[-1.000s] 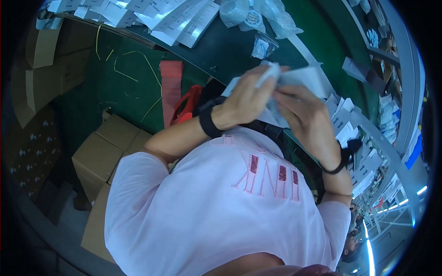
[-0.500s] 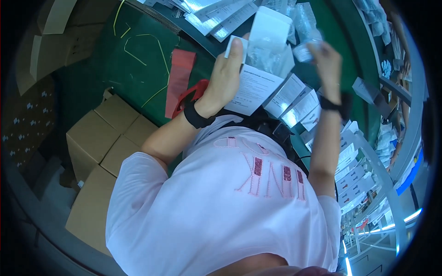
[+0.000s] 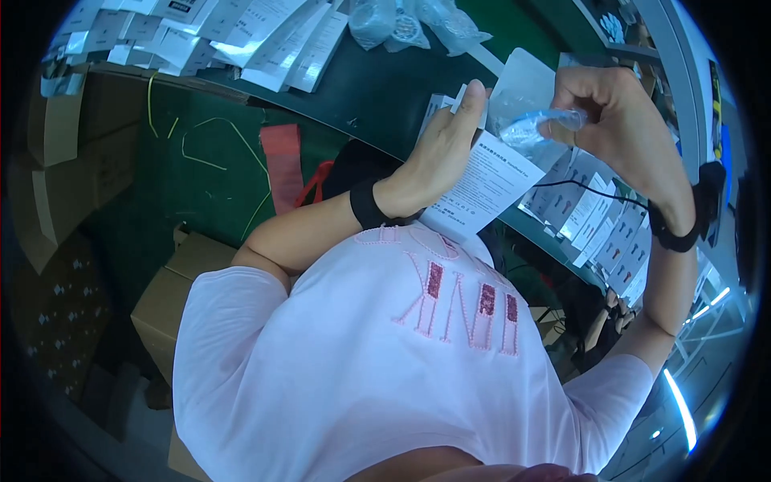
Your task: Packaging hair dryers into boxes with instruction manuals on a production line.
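Note:
In front of my chest, my left hand (image 3: 440, 153) grips a white printed box (image 3: 491, 186), its thumb along the side flap. The lid of this box stands up at the far side, and clear plastic wrap shows in its mouth. At the right of the opening, my right hand (image 3: 614, 112) pinches a clear plastic bag (image 3: 546, 124) with a bluish edge. The bag's lower part lies at the box mouth; what is inside it is hard to make out. Black bands circle both wrists.
Several white boxes (image 3: 265, 40) are stacked at the far left of the dark table, beside bubble-wrapped items (image 3: 393, 22). More printed boxes (image 3: 598, 213) stand at the right, with a black cable (image 3: 590, 190) across them. Brown cartons (image 3: 197, 269) sit at left, near a red strip (image 3: 281, 165).
My right hand has come from the far bubble-wrapped items to the box mouth, now with a plastic bag. My view has turned to the right, and the box in my left hand has tilted.

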The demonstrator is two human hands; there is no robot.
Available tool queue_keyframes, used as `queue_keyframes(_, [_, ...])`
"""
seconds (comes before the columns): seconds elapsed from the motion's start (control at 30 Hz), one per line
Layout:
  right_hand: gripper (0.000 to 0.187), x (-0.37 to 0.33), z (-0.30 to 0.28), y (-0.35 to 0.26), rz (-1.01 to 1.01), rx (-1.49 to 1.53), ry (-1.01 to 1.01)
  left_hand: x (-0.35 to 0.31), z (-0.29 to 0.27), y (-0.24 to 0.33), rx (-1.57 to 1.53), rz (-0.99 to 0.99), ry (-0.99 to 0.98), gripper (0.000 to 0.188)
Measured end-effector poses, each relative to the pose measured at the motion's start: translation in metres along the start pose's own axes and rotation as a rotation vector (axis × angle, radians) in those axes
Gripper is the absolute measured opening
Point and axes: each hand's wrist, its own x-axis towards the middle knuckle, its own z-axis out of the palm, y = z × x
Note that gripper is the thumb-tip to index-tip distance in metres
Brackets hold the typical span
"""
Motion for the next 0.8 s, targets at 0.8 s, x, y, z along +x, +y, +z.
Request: queue_keyframes(0.8, [0.023, -0.047, 0.025, 0.044, 0.228, 0.356, 0.138, -0.002, 0.012, 0.003, 0.032, 0.19, -0.273, 0.08])
